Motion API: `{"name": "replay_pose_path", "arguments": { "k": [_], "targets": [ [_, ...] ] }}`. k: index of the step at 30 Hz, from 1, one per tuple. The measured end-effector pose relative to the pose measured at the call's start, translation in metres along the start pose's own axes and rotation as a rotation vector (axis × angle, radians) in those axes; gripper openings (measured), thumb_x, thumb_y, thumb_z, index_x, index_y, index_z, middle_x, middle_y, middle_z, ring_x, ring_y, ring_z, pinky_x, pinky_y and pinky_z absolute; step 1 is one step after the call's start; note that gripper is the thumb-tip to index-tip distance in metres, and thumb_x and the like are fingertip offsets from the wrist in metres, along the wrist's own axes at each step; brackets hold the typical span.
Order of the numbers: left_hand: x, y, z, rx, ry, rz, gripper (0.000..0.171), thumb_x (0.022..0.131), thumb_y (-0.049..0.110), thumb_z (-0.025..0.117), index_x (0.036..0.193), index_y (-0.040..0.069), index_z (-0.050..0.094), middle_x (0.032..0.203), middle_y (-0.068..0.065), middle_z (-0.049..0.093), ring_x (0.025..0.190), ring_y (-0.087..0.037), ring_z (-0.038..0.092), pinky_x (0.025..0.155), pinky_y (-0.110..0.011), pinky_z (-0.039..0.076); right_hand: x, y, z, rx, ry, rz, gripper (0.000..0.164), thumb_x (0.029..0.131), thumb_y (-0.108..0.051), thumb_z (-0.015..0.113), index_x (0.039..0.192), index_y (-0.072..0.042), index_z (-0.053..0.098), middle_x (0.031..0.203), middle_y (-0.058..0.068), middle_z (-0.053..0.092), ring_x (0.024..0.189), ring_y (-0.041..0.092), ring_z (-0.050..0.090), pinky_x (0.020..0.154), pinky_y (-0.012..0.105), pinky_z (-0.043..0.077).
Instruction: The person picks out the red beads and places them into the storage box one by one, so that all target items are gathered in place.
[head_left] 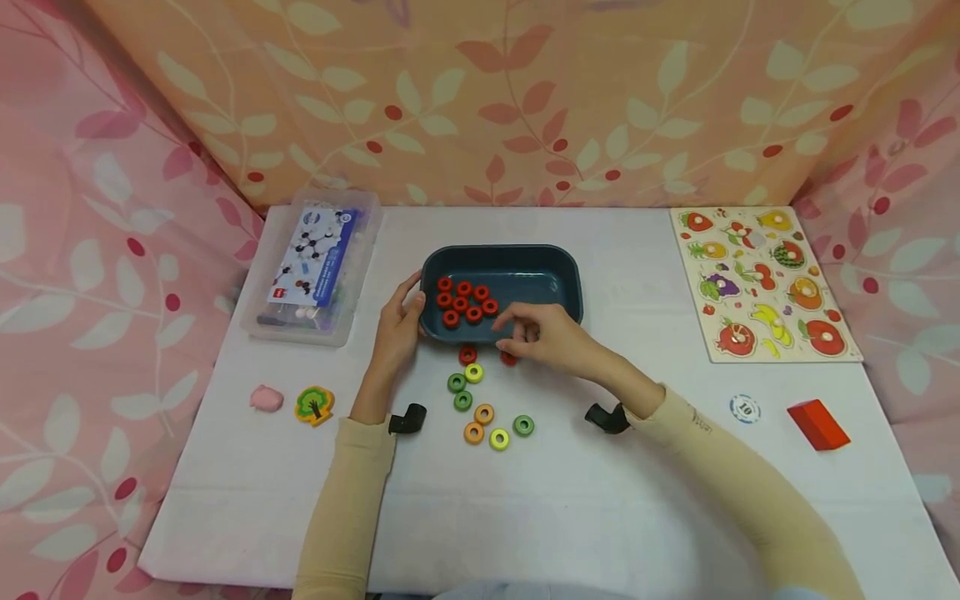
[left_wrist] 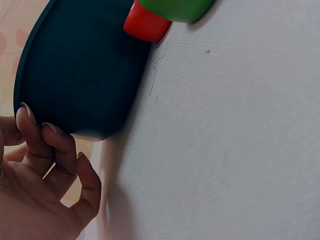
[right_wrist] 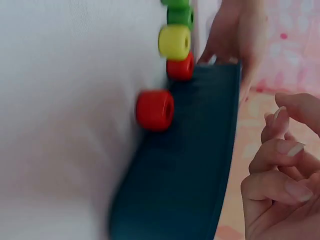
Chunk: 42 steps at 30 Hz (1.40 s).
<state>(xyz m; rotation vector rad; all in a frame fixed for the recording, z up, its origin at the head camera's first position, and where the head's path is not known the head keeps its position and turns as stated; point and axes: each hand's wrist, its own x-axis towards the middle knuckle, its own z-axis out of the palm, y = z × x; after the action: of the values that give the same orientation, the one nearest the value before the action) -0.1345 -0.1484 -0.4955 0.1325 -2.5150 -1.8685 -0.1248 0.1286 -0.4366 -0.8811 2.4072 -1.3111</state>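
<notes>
A dark blue oblong dish (head_left: 525, 287) stands on the table with several red ring beads (head_left: 461, 304) in its left half. My left hand (head_left: 399, 329) grips the dish's left end, its fingers against the outer wall in the left wrist view. Over the front rim, my right hand (head_left: 551, 337) has its fingers bent and thumb apart from the index finger; nothing shows between them in the right wrist view. One red bead (right_wrist: 155, 110) lies outside the dish below this hand. Another red bead (head_left: 467, 356) and a yellow bead (head_left: 474, 372) lie before the dish.
Green beads (head_left: 463, 401), orange beads (head_left: 473, 432) and a second yellow bead (head_left: 498, 439) lie nearer me. At left are a clear plastic case (head_left: 315, 258), a pink figure (head_left: 266, 398) and a tree piece (head_left: 314, 406). A fruit puzzle (head_left: 765, 283), chip (head_left: 745, 408) and red block (head_left: 818, 425) are right.
</notes>
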Motion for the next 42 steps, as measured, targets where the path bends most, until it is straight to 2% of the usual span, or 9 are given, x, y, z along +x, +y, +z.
{"name": "replay_pose_path", "arguments": {
  "k": [6, 11, 15, 18, 23, 30, 34, 38, 42],
  "targets": [
    [0.001, -0.001, -0.001, -0.004, 0.007, 0.002, 0.042, 0.107, 0.030, 0.049, 0.148, 0.031, 0.049, 0.059, -0.002, 0.051, 0.059, -0.034, 0.052, 0.056, -0.029, 0.042, -0.025, -0.002, 0.011, -0.034, -0.122, 0.001, 0.024, 0.089, -0.020, 0.077, 0.112, -0.017, 0.072, 0.077, -0.006, 0.061, 0.065, 0.010, 0.052, 0.059, 0.024, 0.042],
    [0.000, 0.000, -0.002, -0.011, 0.004, 0.004, 0.042, 0.106, 0.030, 0.049, 0.148, 0.032, 0.049, 0.058, 0.000, 0.051, 0.059, -0.034, 0.052, 0.056, -0.029, 0.042, -0.040, 0.007, 0.017, -0.175, -0.245, 0.088, 0.055, 0.088, -0.028, 0.079, 0.138, -0.019, 0.058, 0.082, -0.008, 0.060, 0.070, 0.007, 0.054, 0.064, 0.025, 0.045],
    [0.000, 0.001, -0.002, -0.008, 0.000, 0.011, 0.042, 0.107, 0.032, 0.048, 0.148, 0.033, 0.048, 0.059, -0.001, 0.051, 0.062, -0.038, 0.053, 0.057, -0.029, 0.042, -0.047, 0.017, 0.015, -0.297, -0.275, 0.162, 0.070, 0.088, -0.033, 0.077, 0.149, -0.025, 0.044, 0.078, -0.008, 0.057, 0.067, 0.008, 0.052, 0.064, 0.029, 0.044],
    [0.000, 0.001, -0.002, -0.004, 0.001, 0.011, 0.042, 0.107, 0.032, 0.048, 0.148, 0.033, 0.048, 0.060, -0.002, 0.051, 0.062, -0.039, 0.053, 0.058, -0.029, 0.043, -0.049, 0.024, 0.013, -0.299, -0.275, 0.195, 0.071, 0.089, -0.033, 0.076, 0.150, -0.028, 0.040, 0.078, -0.008, 0.056, 0.066, 0.009, 0.051, 0.065, 0.030, 0.042],
    [0.000, 0.001, -0.001, -0.002, 0.008, 0.002, 0.042, 0.107, 0.031, 0.048, 0.148, 0.033, 0.048, 0.061, -0.002, 0.051, 0.060, -0.031, 0.052, 0.058, -0.029, 0.043, -0.048, 0.032, 0.014, -0.258, -0.242, 0.154, 0.060, 0.091, -0.028, 0.075, 0.144, -0.028, 0.047, 0.078, -0.006, 0.056, 0.064, 0.009, 0.051, 0.063, 0.027, 0.042],
    [0.000, 0.001, 0.000, -0.008, 0.008, -0.003, 0.042, 0.107, 0.030, 0.048, 0.149, 0.031, 0.048, 0.062, -0.002, 0.050, 0.057, -0.023, 0.050, 0.058, -0.029, 0.042, -0.044, 0.032, 0.024, -0.190, -0.222, 0.091, 0.032, 0.090, -0.019, 0.076, 0.118, -0.020, 0.061, 0.075, -0.008, 0.058, 0.063, 0.008, 0.052, 0.062, 0.025, 0.044],
    [-0.001, 0.001, 0.000, -0.012, 0.006, -0.004, 0.042, 0.107, 0.031, 0.048, 0.149, 0.032, 0.048, 0.061, -0.002, 0.050, 0.056, -0.018, 0.048, 0.057, -0.028, 0.042, -0.043, 0.029, 0.029, -0.158, -0.230, 0.084, 0.027, 0.088, -0.022, 0.078, 0.110, -0.020, 0.064, 0.070, -0.009, 0.057, 0.063, 0.007, 0.053, 0.061, 0.024, 0.044],
    [-0.001, 0.002, 0.001, -0.013, 0.005, -0.003, 0.041, 0.107, 0.031, 0.047, 0.148, 0.033, 0.048, 0.061, -0.002, 0.050, 0.058, -0.023, 0.049, 0.057, -0.028, 0.042, -0.038, 0.019, 0.026, -0.124, -0.190, 0.022, 0.028, 0.087, -0.024, 0.080, 0.110, -0.023, 0.065, 0.070, -0.010, 0.058, 0.062, 0.005, 0.054, 0.060, 0.024, 0.045],
    [0.000, 0.001, 0.001, -0.016, -0.005, 0.001, 0.042, 0.107, 0.031, 0.047, 0.149, 0.032, 0.047, 0.061, -0.001, 0.051, 0.061, -0.032, 0.051, 0.057, -0.028, 0.042, -0.030, 0.007, 0.017, -0.098, -0.067, -0.060, 0.031, 0.085, -0.020, 0.081, 0.113, -0.021, 0.068, 0.072, -0.011, 0.058, 0.060, 0.005, 0.053, 0.056, 0.023, 0.044]
  ]
}}
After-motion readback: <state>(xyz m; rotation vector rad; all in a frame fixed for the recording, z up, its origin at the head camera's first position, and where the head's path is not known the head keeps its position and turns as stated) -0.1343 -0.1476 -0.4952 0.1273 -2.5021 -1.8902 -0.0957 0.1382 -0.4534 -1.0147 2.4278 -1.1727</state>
